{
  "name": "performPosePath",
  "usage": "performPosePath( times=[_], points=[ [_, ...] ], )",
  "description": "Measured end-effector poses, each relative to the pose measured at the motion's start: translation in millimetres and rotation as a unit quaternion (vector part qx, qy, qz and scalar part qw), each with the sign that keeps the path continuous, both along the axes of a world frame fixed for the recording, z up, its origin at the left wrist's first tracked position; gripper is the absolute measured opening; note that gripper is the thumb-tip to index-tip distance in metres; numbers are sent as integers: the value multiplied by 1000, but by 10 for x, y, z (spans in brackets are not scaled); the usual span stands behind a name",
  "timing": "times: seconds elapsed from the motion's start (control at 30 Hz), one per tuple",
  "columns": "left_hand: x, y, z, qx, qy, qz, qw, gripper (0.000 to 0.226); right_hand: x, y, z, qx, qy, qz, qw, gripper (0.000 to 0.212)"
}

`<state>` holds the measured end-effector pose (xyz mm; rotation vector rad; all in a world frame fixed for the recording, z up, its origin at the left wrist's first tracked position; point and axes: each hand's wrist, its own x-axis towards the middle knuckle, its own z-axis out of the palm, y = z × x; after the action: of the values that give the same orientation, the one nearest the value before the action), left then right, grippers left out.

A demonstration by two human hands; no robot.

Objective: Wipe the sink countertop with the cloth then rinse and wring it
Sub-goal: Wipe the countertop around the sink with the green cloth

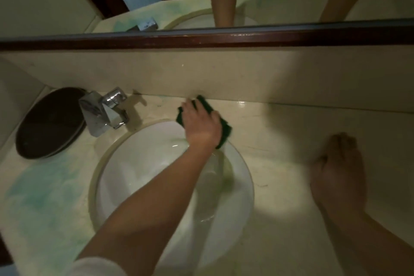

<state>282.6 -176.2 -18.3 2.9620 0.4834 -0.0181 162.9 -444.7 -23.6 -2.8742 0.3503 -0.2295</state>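
Observation:
A dark green cloth (226, 129) lies on the pale stone countertop (280, 132), just behind the right rim of the white round sink (143, 154) and close to the backsplash. My left hand (201, 123) reaches across the basin and grips the cloth, pressing it onto the counter; most of the cloth is hidden under the hand. My right hand (338, 168) rests on the counter to the right of the sink, holding nothing, its fingers loosely bent. The counter around the cloth looks wet and shiny.
A chrome faucet (100, 110) stands at the back left of the sink. Left of it lies a dark oval dish (49, 123). Greenish smears (40, 190) cover the counter's left side. A dark-framed mirror (201, 38) hangs above the backsplash.

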Motion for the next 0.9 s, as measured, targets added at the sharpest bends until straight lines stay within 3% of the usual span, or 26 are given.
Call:
performPosePath(
  times=[0.1,0.3,0.53,0.9],
  points=[
    [92,425,53,-31,-8,74,997,61,18,-16,26,-2,5,-10,1000,61],
    [-49,660,63,40,5,28,999,67,8,17,16,-26,36,9,999,62],
    [94,1113,79,-35,-5,251,967,64,152,607,63,-6,45,31,998,64],
    [720,1295,13,-9,-4,239,971,66,230,726,-35,-12,29,14,999,65]
  ],
)
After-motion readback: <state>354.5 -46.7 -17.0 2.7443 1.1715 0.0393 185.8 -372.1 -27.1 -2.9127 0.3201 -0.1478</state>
